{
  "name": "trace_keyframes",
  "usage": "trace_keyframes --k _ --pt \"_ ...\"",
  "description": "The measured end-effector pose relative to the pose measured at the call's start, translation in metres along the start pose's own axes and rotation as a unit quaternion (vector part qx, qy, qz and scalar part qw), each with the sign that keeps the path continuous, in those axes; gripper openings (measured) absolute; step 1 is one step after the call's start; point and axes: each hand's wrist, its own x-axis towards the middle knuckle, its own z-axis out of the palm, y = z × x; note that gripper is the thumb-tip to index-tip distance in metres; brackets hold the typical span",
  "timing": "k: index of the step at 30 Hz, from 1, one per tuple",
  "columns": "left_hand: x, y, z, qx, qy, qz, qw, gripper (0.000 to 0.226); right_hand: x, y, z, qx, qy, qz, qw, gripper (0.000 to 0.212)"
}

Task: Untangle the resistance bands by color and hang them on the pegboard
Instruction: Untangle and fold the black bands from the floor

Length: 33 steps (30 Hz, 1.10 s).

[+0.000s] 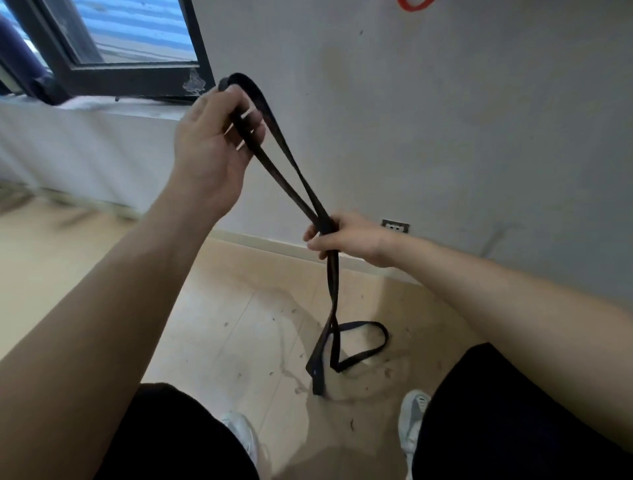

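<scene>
The person's left hand (pixel 212 144) is raised in front of the pale grey wall (pixel 462 137); its fingers (pixel 251 124) are curled round the upper bend of a long, flat black rubber resistance band (pixel 333 284), which arches over the top of the hand, one strand passing between the fingers; from there two strands run down and to the right, drawing together until they cross at the right hand (pixel 346 240). The right hand sits lower and nearer the wall, with its own fingers (pixel 314 245) and thumb closed round both strands at the crossing, so each hand has a firm hold on the band and nothing else.

Below the right hand the strands hang together, nearly straight down; the lower end reaches the beige tiled floor (pixel 212 325), where it opens into a flattened loop lying to the right while a folded part points down towards the person's feet; the hanging part looks twisted just above the floor.

At the very top edge a curved piece of a red rubber loop (pixel 412 4) shows against the wall, mostly cut off; what it hangs on cannot be told.

A dark-framed window (pixel 137 73) fills the upper left corner; a small wall socket (pixel 395 226) sits low on the wall, just right of the right hand; the floor carries dark specks and a pale smear; two white shoes (pixel 412 418) and dark-clothed legs appear at the bottom.
</scene>
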Motion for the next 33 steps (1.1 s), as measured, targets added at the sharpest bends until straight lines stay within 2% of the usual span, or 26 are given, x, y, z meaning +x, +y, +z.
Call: trace_keyframes --k 3,7,10,12,14,17,24,28,33 --pt "0.010 -0.016 -0.033 0.076 0.085 -0.054 0.992 0.012 0.004 0.006 -0.021 -0.042 0.073 0.026 0.996 0.014" --pt "0.012 -0.044 -0.074 0.190 0.100 -0.171 0.962 0.021 -0.003 0.009 -0.048 -0.158 0.160 -0.001 0.974 0.023" --pt "0.007 -0.059 -0.083 0.247 0.066 -0.239 0.937 0.025 -0.013 0.003 -0.060 -0.168 0.215 -0.043 0.961 0.032" --pt "0.004 -0.061 -0.081 0.271 0.032 -0.276 0.922 0.020 -0.020 0.004 -0.064 -0.154 0.177 -0.040 0.971 0.039" --pt "0.002 -0.058 -0.077 0.278 0.000 -0.306 0.911 0.020 -0.023 0.011 -0.064 -0.154 0.098 -0.002 0.983 0.046" --pt "0.000 -0.052 -0.076 0.266 -0.027 -0.325 0.907 0.022 -0.023 0.023 -0.061 -0.122 0.020 0.047 0.991 0.054" --pt "-0.006 -0.043 -0.073 0.252 -0.049 -0.294 0.921 0.020 -0.012 0.030 -0.049 -0.089 0.050 0.025 0.994 0.037" --pt "-0.005 -0.034 -0.081 0.216 -0.031 -0.282 0.934 0.019 -0.006 0.028 -0.047 -0.043 0.104 0.017 0.994 0.019" --pt "-0.008 -0.030 -0.085 0.221 -0.045 -0.274 0.935 0.028 -0.007 0.029 -0.051 -0.045 0.095 0.028 0.994 0.025"
